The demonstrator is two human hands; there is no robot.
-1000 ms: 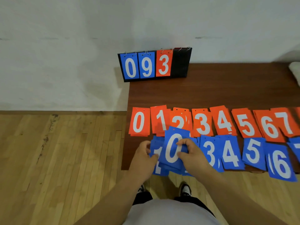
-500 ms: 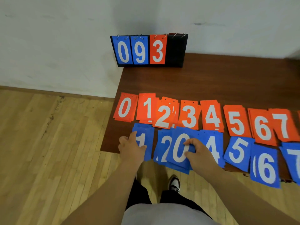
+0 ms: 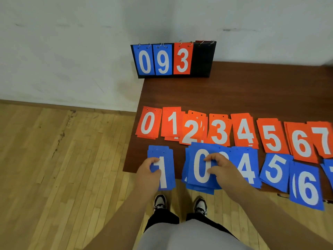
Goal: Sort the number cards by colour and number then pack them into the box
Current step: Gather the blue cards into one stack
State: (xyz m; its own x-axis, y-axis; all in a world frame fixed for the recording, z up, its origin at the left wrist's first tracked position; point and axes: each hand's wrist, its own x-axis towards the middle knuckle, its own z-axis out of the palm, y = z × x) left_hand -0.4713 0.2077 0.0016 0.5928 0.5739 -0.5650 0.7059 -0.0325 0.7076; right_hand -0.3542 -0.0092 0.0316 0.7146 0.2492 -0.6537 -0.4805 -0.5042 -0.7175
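Observation:
Orange number cards 0 to 7 [image 3: 219,131] lie in a row across the brown table [image 3: 252,94]. Below them runs a row of blue cards. My left hand [image 3: 147,173] grips the blue 1 stack [image 3: 164,171] at the table's front left corner. My right hand [image 3: 222,169] pinches the blue 0 card [image 3: 200,166], which lies over the blue 2 and 3 stacks and hides most of them. Blue 4 [image 3: 247,168], blue 5 [image 3: 273,171] and blue 6 [image 3: 306,189] follow to the right, overhanging the front edge.
A black flip scoreboard [image 3: 202,59] showing blue 0, blue 9 and orange 3 stands at the table's back left corner against the white wall. Wooden floor lies to the left and below. My shoes [image 3: 180,204] stand under the front edge.
My left hand slid the blue 1 stack leftwards, apart from the others. My right hand kept the blue 0 card over the blue 2 and 3 stacks. The camera tilted.

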